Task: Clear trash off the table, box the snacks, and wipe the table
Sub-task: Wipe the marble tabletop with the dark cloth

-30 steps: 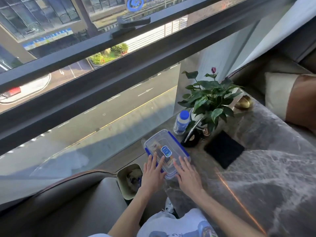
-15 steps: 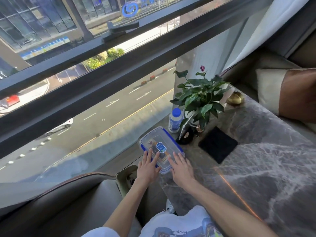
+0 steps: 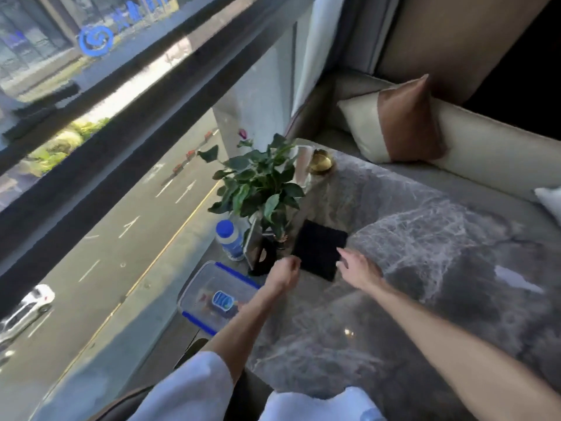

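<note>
A second ago both my palms lay flat on the lid of the clear plastic snack box with blue clips (image 3: 212, 294). Now they are off it, and the box sits shut at the window-side edge of the grey marble table (image 3: 440, 238), under my left forearm. Both hands have gone forward to the black square cloth (image 3: 318, 247), which lies flat on the marble just beside the green potted plant (image 3: 261, 183) and near the white bottle with a blue cap (image 3: 230, 242). My right hand (image 3: 359, 268) is spread, fingers straight and reaching over the cloth's near corner, holding nothing. My left hand (image 3: 283, 273) is at the cloth's near-left edge with its fingers curled in. The picture is blurred there, so I cannot tell whether it already pinches the cloth or is merely closed beside it. I take the boxing of the snacks as done, since the lid is on and I see no loose wrappers on the marble. The step in hand looks like picking up the cloth to start wiping. The cloth lies thin and flat, so I expect to need a pinch at one edge to lift it.
</note>
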`<move>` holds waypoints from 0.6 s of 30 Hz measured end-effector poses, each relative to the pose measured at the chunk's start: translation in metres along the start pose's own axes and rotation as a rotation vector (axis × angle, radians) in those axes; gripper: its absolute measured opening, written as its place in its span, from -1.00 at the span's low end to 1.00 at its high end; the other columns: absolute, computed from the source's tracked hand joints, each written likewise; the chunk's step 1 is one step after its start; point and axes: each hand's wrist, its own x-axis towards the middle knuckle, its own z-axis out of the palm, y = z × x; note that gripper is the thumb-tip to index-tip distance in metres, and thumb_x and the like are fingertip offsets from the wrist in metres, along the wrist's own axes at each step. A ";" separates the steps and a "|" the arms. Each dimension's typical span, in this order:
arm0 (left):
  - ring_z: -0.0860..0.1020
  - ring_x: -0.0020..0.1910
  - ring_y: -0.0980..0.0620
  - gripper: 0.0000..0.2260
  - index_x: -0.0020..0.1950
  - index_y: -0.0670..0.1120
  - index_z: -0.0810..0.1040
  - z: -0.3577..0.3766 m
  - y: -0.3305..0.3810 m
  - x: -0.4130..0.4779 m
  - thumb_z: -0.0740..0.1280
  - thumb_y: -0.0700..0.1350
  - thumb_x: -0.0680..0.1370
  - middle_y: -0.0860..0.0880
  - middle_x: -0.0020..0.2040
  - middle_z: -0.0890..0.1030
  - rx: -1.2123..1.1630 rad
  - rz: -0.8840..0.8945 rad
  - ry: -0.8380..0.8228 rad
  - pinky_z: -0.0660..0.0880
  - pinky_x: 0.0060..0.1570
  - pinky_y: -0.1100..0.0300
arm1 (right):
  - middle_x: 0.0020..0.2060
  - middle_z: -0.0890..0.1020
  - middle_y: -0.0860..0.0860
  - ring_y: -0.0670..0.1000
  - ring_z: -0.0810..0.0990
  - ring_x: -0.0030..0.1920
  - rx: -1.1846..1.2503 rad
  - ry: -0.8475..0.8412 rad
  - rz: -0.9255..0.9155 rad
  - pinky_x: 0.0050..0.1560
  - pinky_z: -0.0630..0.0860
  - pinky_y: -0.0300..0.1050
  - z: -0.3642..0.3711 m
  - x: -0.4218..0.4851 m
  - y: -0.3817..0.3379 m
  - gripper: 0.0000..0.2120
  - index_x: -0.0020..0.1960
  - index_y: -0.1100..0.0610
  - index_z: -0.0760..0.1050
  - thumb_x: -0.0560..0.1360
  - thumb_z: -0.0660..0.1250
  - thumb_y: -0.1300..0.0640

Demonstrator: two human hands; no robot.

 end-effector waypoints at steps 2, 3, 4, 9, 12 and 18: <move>0.58 0.12 -0.27 -0.78 0.05 -0.24 0.56 0.007 0.014 0.024 0.16 -0.21 0.56 -0.28 0.09 0.63 0.003 -0.033 -0.054 0.48 0.10 -0.03 | 0.44 0.44 0.05 0.10 0.43 0.41 -0.020 -0.025 0.031 0.34 0.38 -0.04 -0.001 0.005 0.014 -0.54 0.49 0.01 0.33 0.60 0.18 0.00; 0.56 0.16 -0.27 -0.77 0.12 -0.24 0.55 0.009 0.019 0.035 0.16 -0.21 0.57 -0.29 0.13 0.61 0.005 -0.056 -0.071 0.47 0.14 -0.03 | 0.43 0.44 0.05 0.10 0.42 0.41 -0.033 -0.042 0.030 0.34 0.37 -0.05 0.001 0.007 0.018 -0.54 0.48 0.02 0.33 0.60 0.18 0.01; 0.54 0.21 -0.27 -0.73 0.20 -0.24 0.52 0.012 0.022 0.045 0.16 -0.21 0.57 -0.29 0.19 0.59 0.007 -0.085 -0.075 0.46 0.19 -0.03 | 0.43 0.45 0.06 0.11 0.42 0.41 -0.046 -0.065 0.022 0.36 0.36 -0.04 0.005 0.009 0.019 -0.54 0.49 0.03 0.33 0.60 0.17 0.01; 0.32 0.43 -0.29 -0.54 0.48 -0.26 0.22 0.029 0.028 0.076 0.17 -0.21 0.59 -0.32 0.43 0.32 0.041 -0.230 -0.072 0.28 0.43 -0.03 | 0.50 0.34 0.10 0.09 0.30 0.49 -0.026 -0.190 -0.068 0.48 0.24 -0.05 0.029 0.026 0.009 -0.51 0.51 0.12 0.27 0.60 0.18 0.08; 0.26 0.45 -0.32 -0.49 0.50 -0.27 0.13 0.035 0.027 0.084 0.20 -0.15 0.61 -0.31 0.45 0.25 0.090 -0.277 -0.041 0.24 0.43 -0.07 | 0.55 0.23 0.08 0.08 0.20 0.54 -0.058 -0.280 -0.104 0.52 0.18 -0.05 0.045 0.033 0.004 -0.50 0.55 0.12 0.18 0.63 0.12 0.08; 0.32 0.44 -0.27 -0.41 0.50 -0.28 0.14 0.037 0.023 0.098 0.27 -0.03 0.60 -0.31 0.45 0.31 0.105 -0.362 -0.058 0.33 0.40 -0.05 | 0.59 0.09 -0.02 0.06 0.13 0.56 -0.066 -0.315 -0.096 0.47 0.25 0.01 0.056 0.024 0.013 -0.49 0.57 0.05 0.14 0.63 0.09 0.10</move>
